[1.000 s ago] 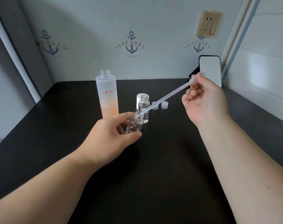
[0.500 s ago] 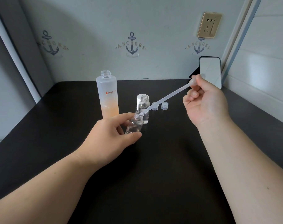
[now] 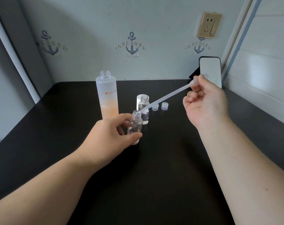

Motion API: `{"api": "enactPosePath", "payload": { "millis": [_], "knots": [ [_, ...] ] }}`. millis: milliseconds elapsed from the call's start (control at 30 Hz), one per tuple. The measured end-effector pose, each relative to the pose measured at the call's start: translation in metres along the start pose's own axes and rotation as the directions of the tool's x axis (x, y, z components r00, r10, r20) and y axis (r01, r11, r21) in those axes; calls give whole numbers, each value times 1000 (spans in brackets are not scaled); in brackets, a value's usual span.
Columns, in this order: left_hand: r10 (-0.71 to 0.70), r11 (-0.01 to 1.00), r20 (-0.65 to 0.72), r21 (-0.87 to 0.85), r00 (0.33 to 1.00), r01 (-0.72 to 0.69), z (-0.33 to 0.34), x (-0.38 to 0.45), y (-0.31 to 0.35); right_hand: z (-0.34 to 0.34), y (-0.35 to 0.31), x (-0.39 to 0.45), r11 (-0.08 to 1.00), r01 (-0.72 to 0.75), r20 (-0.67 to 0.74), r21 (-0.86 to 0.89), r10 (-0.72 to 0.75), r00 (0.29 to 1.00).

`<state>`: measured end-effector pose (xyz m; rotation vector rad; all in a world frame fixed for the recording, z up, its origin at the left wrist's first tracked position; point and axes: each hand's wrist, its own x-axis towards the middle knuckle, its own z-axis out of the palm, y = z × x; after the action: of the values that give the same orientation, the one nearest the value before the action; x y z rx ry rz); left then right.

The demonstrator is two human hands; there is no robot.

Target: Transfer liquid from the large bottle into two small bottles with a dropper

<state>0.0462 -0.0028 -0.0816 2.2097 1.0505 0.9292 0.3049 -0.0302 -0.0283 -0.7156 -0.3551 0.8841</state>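
My left hand [image 3: 112, 132] grips a small clear bottle [image 3: 135, 125], tilted slightly, just above the black table [image 3: 154, 176]. Between the fingers of my right hand [image 3: 204, 103] is the bulb of a translucent plastic dropper [image 3: 167, 98]. The dropper slants down to the left and its tip rests in the mouth of the held bottle. A second small clear bottle [image 3: 144, 109] stands upright just behind, uncapped, with clear liquid inside. The tall frosted large bottle [image 3: 108, 95] stands open to the left, orange liquid in its lower part.
Two small translucent caps [image 3: 160, 106] lie on the table right of the bottles. A white cap [image 3: 138, 101] stands behind the second small bottle. A phone [image 3: 210, 70] leans against the back wall at the right corner.
Almost nothing has moved. The dropper tip stays in the mouth of the held bottle, and both hands keep their places.
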Motion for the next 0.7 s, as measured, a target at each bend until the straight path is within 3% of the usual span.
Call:
{"api": "enactPosePath", "payload": {
  "millis": [300, 467, 700],
  "knots": [
    [-6, 1000, 23, -16, 1000, 6, -3, -2, 5, 0, -2, -3, 999, -33, 11, 24, 33, 999],
    [-82, 944, -210, -330, 974, 8, -13, -6, 8, 0, -1, -2, 999, -44, 9, 15, 44, 999],
    [-225, 902, -497, -432, 838, -14, -20, -3, 9, -1, 1, -2, 999, -52, 28, 18, 51, 998]
  ]
}}
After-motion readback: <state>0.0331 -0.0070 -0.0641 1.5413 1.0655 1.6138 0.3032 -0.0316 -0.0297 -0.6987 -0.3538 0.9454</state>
